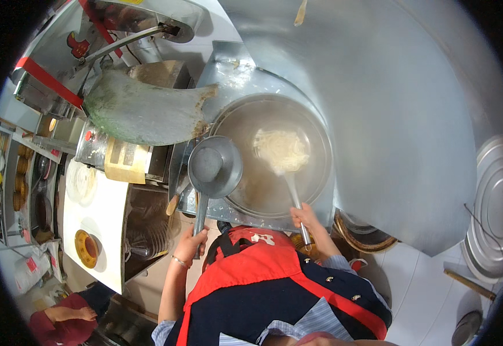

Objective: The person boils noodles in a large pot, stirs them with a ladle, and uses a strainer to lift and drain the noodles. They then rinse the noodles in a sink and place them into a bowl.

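Observation:
My left hand (190, 243) grips the handle of a large grey metal ladle (215, 165). Its round bowl overlaps the left rim of a wide metal pot (330, 173); whether it touches the rim I cannot tell. My right hand (306, 215) is closed around the metal handle of a strainer (293, 190), which reaches into the pot from the front. A clump of pale noodles (280, 150) lies over the strainer's head and hides most of it. Cloudy liquid (245, 179) surrounds the noodles.
A metal sheet (389, 129) curves along the pot's right side. At left hangs a worn metal chute (147, 110) from a machine. A white-topped table (104, 220) carries an amber bowl (86, 248) and clear lids. Another person's arm (72, 313) shows at lower left.

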`<act>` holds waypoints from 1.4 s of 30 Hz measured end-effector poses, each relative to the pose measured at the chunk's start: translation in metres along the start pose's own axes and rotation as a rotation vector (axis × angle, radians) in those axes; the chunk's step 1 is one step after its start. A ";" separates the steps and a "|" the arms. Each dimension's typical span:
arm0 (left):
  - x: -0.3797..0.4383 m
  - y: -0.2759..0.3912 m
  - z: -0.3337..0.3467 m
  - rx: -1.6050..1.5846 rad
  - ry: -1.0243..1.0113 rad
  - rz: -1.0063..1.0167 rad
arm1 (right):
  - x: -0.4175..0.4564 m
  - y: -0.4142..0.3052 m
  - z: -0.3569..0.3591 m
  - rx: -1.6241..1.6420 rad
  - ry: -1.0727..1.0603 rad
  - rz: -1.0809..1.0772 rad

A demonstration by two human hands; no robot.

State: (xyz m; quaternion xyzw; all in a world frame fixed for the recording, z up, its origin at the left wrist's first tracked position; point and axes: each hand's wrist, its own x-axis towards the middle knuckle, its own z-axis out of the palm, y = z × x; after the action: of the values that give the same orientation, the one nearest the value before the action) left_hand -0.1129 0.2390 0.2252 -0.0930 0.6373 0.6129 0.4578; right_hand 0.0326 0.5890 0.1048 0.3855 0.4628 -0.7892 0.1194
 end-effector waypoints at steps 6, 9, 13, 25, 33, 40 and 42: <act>0.070 0.002 0.012 0.323 0.099 0.159 | -0.077 -0.013 -0.005 -0.070 0.083 0.063; 0.115 0.013 0.034 0.643 0.230 0.236 | -0.133 -0.047 0.003 -0.159 0.103 0.022; 0.176 0.006 0.064 0.676 0.176 0.179 | -0.201 -0.093 0.018 -0.215 0.076 0.019; 0.091 0.021 0.140 -0.291 -0.508 -0.248 | -0.183 -0.085 0.058 -0.880 0.593 -0.195; 0.089 0.015 0.118 -0.537 -0.619 -0.307 | -0.163 -0.047 0.046 -1.293 0.915 -0.450; 0.066 0.031 0.105 0.198 -0.417 0.111 | -0.128 -0.013 0.037 -0.687 0.531 -0.287; 0.069 0.034 0.107 0.500 -0.235 0.259 | -0.117 -0.008 0.044 -0.227 0.243 -0.139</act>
State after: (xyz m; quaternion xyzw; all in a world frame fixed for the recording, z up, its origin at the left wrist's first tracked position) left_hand -0.1244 0.3702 0.2192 0.1762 0.7178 0.4968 0.4549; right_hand 0.0852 0.5372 0.2066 0.4290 0.5856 -0.6860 0.0506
